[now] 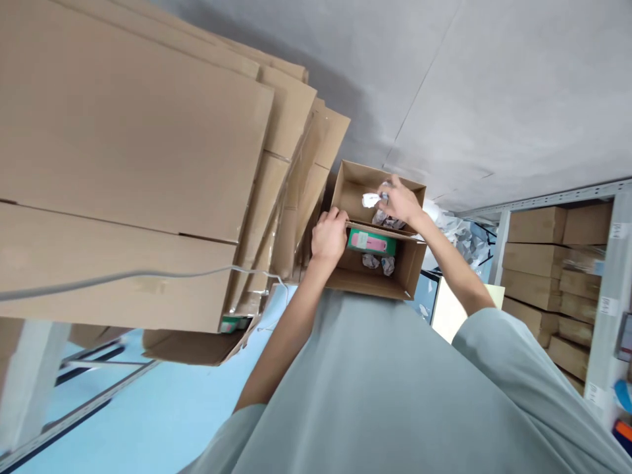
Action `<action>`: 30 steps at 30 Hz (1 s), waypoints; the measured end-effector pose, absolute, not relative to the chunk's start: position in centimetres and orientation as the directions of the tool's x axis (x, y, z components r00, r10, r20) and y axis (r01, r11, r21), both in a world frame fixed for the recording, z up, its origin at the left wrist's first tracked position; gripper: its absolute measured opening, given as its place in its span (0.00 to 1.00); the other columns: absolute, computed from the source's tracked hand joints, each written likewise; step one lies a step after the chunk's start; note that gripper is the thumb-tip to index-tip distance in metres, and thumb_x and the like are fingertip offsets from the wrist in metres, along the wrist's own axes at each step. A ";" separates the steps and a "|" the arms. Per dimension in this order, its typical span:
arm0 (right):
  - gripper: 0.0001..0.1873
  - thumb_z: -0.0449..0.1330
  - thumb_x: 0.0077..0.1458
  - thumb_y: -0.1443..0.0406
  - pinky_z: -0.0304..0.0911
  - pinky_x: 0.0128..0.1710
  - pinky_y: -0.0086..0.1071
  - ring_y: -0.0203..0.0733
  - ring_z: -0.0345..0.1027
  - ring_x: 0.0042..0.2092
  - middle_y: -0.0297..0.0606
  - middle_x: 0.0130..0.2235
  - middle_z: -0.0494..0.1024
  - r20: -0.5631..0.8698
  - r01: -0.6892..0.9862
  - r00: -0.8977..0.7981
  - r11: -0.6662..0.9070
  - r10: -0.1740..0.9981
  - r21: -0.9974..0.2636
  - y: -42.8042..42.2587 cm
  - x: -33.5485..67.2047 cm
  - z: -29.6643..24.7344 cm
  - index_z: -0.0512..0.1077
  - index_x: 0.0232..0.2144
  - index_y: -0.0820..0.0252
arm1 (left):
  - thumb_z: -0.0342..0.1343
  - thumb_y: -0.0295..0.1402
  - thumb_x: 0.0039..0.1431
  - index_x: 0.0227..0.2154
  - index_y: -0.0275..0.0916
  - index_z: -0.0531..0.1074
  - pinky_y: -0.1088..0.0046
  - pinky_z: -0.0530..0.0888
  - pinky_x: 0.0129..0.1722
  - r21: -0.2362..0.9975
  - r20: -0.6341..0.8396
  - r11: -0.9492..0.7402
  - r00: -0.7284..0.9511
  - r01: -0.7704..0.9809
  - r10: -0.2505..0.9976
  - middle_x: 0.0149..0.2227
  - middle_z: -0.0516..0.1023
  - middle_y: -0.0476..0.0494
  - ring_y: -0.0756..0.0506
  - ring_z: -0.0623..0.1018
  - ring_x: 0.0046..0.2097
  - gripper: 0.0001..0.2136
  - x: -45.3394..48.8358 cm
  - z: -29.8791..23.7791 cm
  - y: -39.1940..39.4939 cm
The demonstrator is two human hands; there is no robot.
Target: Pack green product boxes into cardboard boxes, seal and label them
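Two open cardboard boxes stand side by side in front of me. My left hand [329, 235] is closed over the left edge where they meet, fingers curled onto the wall of the far box [353, 178]. Over that box, my right hand [401, 201] pinches a piece of crumpled white paper [370, 199]. More crumpled paper [388, 220] lies inside below it, partly hidden by the hand. In the near box [365, 282] are a green box with a pink picture [372, 242] and two crumpled paper balls [388, 266].
Tall stacked flat cardboard sheets [128, 125] fill the left side, with a grey cable [148, 273] across them. On the right is a metal shelf [605, 289] holding brown cartons [536, 260]. A heap of white paper [459, 234] lies beyond my right forearm, before a grey wall [518, 92].
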State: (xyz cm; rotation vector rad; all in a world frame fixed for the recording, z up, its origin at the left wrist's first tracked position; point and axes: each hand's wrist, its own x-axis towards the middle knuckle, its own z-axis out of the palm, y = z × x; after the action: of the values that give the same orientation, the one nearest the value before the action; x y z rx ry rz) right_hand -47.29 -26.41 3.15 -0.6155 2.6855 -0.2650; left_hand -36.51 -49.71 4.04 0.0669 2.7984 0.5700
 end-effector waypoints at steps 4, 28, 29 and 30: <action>0.13 0.62 0.67 0.61 0.74 0.61 0.48 0.55 0.73 0.63 0.50 0.67 0.68 0.017 -0.250 -0.961 0.835 -0.278 -0.491 -24.2 -39.9 9.2 0.77 0.52 0.55 | 0.49 0.25 0.73 0.52 0.42 0.80 0.53 0.77 0.57 0.436 -0.237 0.900 -0.962 0.017 0.133 0.56 0.80 0.34 0.32 0.79 0.58 0.16 -36.5 3.8 -50.1; 0.35 0.58 0.75 0.60 0.82 0.50 0.49 0.56 0.81 0.54 0.50 0.69 0.70 -0.367 -0.013 -0.906 0.880 -0.211 -0.474 -32.2 -27.5 11.6 0.57 0.80 0.45 | 0.49 0.26 0.74 0.60 0.41 0.78 0.57 0.75 0.64 0.508 -0.172 0.850 -0.951 0.136 0.255 0.57 0.81 0.35 0.35 0.80 0.61 0.19 -36.3 2.9 -51.4; 0.37 0.58 0.75 0.59 0.82 0.51 0.49 0.57 0.81 0.54 0.50 0.70 0.70 -0.376 -0.005 -0.904 0.884 -0.204 -0.467 -32.1 -27.6 11.6 0.55 0.80 0.45 | 0.49 0.26 0.74 0.60 0.41 0.78 0.57 0.75 0.64 0.511 -0.170 0.849 -0.952 0.135 0.253 0.57 0.81 0.35 0.35 0.80 0.60 0.19 -36.3 2.9 -51.4; 0.38 0.59 0.75 0.58 0.82 0.51 0.50 0.58 0.82 0.54 0.50 0.71 0.69 -0.380 0.001 -0.904 0.887 -0.197 -0.462 -32.0 -27.7 11.6 0.55 0.81 0.46 | 0.49 0.26 0.74 0.60 0.41 0.78 0.56 0.75 0.64 0.513 -0.169 0.848 -0.953 0.132 0.251 0.57 0.81 0.35 0.34 0.80 0.60 0.18 -36.3 2.9 -51.4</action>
State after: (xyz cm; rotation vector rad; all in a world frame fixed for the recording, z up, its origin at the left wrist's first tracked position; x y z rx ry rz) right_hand -27.71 -32.05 11.65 -0.1434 2.6307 -0.6437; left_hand -36.26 -51.44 2.89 0.2939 2.7951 0.7525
